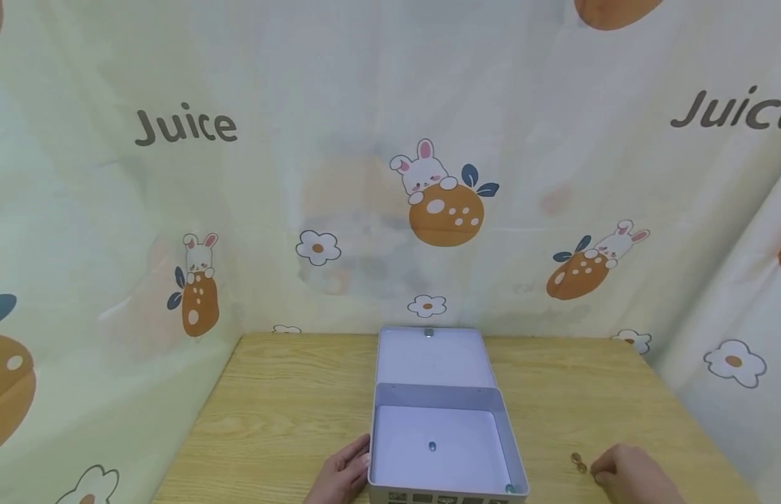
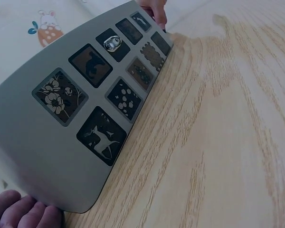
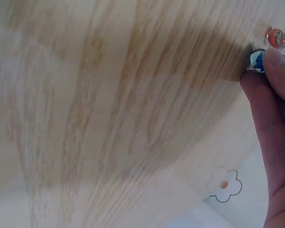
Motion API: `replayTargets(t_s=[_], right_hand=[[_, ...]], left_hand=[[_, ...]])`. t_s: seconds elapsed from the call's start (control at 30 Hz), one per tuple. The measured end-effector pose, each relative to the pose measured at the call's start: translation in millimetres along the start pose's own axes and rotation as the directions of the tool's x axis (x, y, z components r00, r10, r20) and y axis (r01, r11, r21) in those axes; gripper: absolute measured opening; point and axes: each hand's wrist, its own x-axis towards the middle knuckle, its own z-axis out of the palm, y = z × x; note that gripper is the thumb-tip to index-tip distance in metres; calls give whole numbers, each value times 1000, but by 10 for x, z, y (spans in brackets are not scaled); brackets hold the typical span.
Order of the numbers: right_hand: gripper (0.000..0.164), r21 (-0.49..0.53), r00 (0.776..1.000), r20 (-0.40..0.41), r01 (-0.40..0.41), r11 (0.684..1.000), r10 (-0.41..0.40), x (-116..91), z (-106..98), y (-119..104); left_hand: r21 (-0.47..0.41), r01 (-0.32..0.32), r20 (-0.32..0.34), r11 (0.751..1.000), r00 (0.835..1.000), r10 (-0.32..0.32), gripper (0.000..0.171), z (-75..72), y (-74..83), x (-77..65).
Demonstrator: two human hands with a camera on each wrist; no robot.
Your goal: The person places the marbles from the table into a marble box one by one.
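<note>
A white lidded box [image 1: 437, 413] stands on the table with its lid [image 1: 434, 357] laid back. Inside are a bluish marble [image 1: 432, 446] near the middle and a greenish one [image 1: 509, 488] in the front right corner. Against the box's left wall rest the fingers of my left hand [image 1: 341, 472]; the left wrist view shows its knuckles [image 2: 26, 211] by the box's side. To the right, my right hand [image 1: 632, 472] pinches a glass marble [image 3: 257, 60] with blue inside between thumb and finger, low over the table. Beside it lie amber-looking marbles [image 1: 576, 458].
The box's front wall [image 2: 26, 128] carries rows of dark picture squares and a metal clasp [image 2: 112, 43]. A wood-grain table [image 1: 283, 392] lies beneath, with a printed curtain [image 1: 353, 105] close behind its back edge and along both sides.
</note>
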Motion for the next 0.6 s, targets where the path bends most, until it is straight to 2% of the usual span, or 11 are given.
replayTargets(t_s=[0.17,0.3,0.4,0.47,0.53,0.6], right_hand=[[12,28,999,-44,11,1000,-10,-33,-69,-26],[32,159,997,-81,23,987,-10,-67,-261,-94],[45,325,997,-76,15,946,11,-107,-475,-190],[45,426,997,-77,27,904,6,-140,-598,-264],[45,480,996,-84,48,876,-8,-158,-698,-362],[44,484,993,-109,84,871,-35,-170,-766,-495]], left_hand=[[-10,4,8,1000,1000,-4,73,-10,0,10],[-12,6,8,1000,1000,-6,73,-20,-14,22],[-13,6,7,1000,1000,-6,72,-23,-17,24],[-13,5,8,1000,1000,-5,72,-17,-16,25],[-13,5,6,1000,1000,-5,73,-20,-19,27],[-14,2,5,1000,1000,-2,72,-25,-24,33]])
